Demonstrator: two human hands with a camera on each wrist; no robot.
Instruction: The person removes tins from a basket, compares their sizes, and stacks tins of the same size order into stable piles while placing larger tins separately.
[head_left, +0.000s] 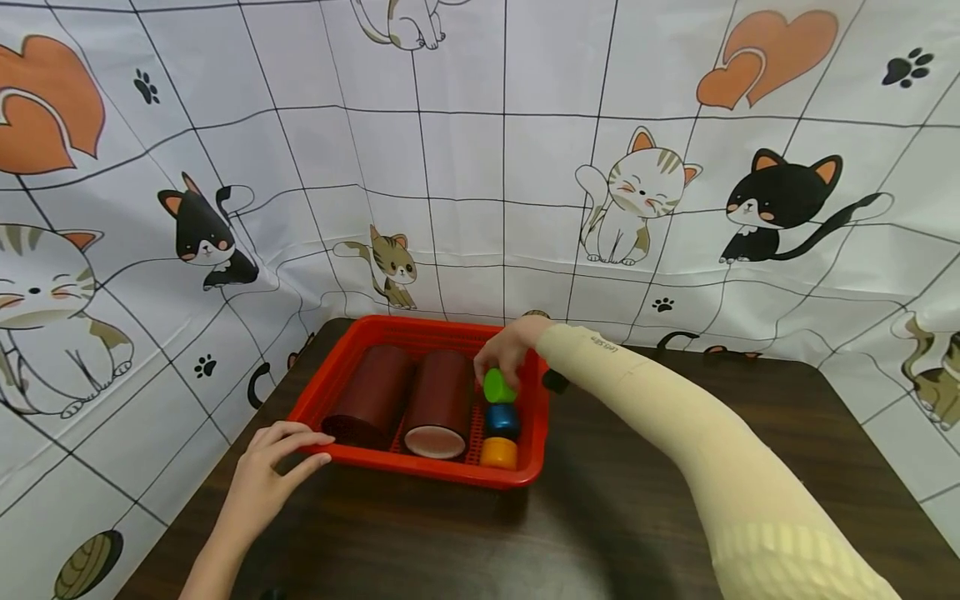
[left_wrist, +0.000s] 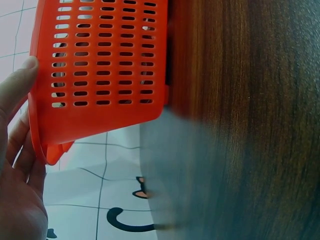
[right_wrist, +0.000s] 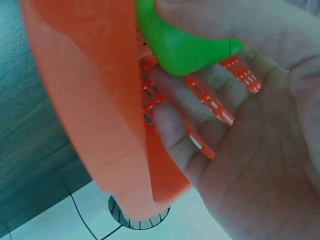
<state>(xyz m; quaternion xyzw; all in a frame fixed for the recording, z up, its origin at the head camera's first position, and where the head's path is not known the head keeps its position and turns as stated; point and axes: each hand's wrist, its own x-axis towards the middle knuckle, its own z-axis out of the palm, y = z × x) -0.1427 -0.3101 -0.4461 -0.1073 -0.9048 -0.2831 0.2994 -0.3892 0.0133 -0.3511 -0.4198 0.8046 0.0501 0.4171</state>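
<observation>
A red plastic basket [head_left: 442, 473] with slotted walls stands on the table. My left hand [head_left: 272, 467] grips its near left corner; in the left wrist view the thumb [left_wrist: 22, 80] lies on one side of the rim and the fingers on the other. Over the basket's right side, my right hand [head_left: 510, 346] holds a small green rounded piece [head_left: 497, 387], its narrow nub showing in the right wrist view. Lined up toward me from it are a blue rounded piece [head_left: 502, 422] and an orange one [head_left: 498, 453]. Two maroon cylinders [head_left: 378, 392] lie beside them, one with a pale end.
The basket rests on a dark wood-grain table [head_left: 600, 500], near its far left corner. A white sheet with cat prints [head_left: 465, 167] hangs behind and to the left, close to the basket's far side.
</observation>
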